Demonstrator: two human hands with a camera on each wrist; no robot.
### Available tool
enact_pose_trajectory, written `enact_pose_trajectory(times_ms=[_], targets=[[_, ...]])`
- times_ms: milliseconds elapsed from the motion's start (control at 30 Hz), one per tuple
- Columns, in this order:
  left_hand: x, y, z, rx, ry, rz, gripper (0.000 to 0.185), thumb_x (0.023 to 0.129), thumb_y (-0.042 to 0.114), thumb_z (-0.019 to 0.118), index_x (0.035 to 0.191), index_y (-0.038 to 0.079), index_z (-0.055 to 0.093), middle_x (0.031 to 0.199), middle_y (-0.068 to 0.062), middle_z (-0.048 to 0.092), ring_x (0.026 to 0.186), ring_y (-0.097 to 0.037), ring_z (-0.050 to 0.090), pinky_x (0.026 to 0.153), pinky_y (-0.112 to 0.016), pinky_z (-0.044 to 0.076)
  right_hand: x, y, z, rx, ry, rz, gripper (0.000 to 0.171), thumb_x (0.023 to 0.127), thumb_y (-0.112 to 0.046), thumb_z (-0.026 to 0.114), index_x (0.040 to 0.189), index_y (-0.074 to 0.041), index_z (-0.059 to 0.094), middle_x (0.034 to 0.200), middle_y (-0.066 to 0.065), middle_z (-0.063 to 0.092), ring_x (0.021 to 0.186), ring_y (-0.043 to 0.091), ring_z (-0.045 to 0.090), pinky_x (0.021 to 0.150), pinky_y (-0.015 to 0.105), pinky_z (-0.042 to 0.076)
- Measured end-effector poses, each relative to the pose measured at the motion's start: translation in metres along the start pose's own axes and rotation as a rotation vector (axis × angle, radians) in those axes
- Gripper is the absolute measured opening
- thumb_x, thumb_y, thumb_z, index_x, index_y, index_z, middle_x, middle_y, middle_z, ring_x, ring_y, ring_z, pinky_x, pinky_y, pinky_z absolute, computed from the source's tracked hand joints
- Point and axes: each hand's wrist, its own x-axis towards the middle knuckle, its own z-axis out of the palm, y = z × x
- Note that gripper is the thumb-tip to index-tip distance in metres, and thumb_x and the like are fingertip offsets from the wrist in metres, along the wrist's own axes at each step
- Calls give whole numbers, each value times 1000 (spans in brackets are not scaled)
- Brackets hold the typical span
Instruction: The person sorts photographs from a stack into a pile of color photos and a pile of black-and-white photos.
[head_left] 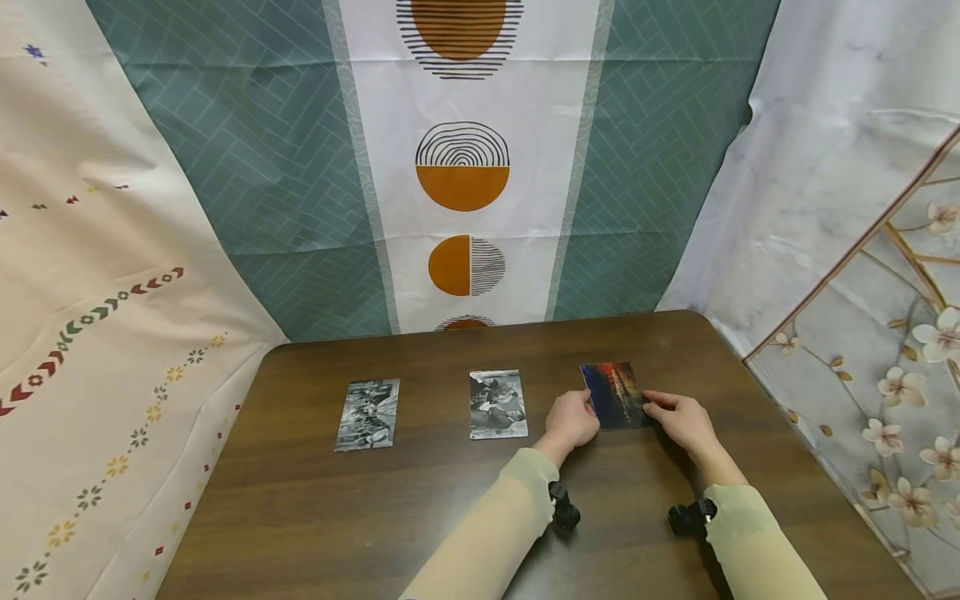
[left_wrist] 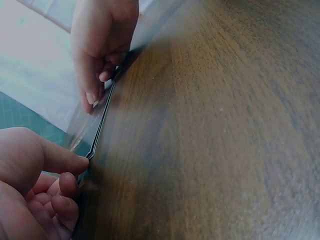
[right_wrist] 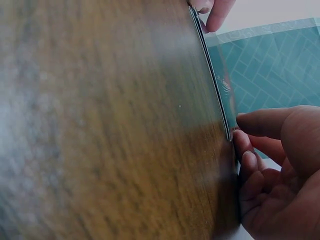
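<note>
Both hands are on the colour photo (head_left: 615,395) now, one at each near corner. The left hand (head_left: 572,420) pinches its left edge between thumb and curled fingers; the right hand (head_left: 678,417) nips the right edge the same way, so the card lies flat and square on the brown table (head_left: 420,508). Off to the left of the hands, two black-and-white photos (head_left: 497,404) lie in a row, apart from each other.
</note>
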Motion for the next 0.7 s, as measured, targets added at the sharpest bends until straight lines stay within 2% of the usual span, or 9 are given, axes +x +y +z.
enact_pose_trajectory(times_ms=[133,367,700], targets=[[2,-2,1,-21,-6,-10,50,97,11,62,146,18,69,138,3,71,78,-15,56,56,-29,34,0,0,0,8,-6,-3,48,108,-27,63,148,0,62,151,33,52,142,57,42,113,68,34],[2,-1,1,-27,-8,-16,49,98,12,61,145,18,69,138,4,71,76,-16,57,56,-29,34,-1,-1,-1,29,-23,-6,49,108,-28,62,149,1,60,153,33,50,143,57,40,113,68,34],[1,0,0,4,-15,-5,50,97,12,61,146,18,69,138,3,71,90,-16,64,60,-27,37,-2,-1,-1,57,-33,2,50,108,-27,62,149,2,60,154,33,49,145,56,38,115,68,32]])
